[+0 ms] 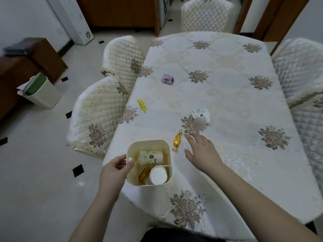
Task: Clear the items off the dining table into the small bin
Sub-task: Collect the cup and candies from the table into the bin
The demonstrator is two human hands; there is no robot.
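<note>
The left hand (115,169) has its fingers clamped on the rim of the small bin (167,149), at the worktop (236,95) edge. The right hand (202,151) hovers with fingers apart beside a gold sweet (177,140). A paper cup (201,117), perhaps tipped over, lies beyond.
</note>
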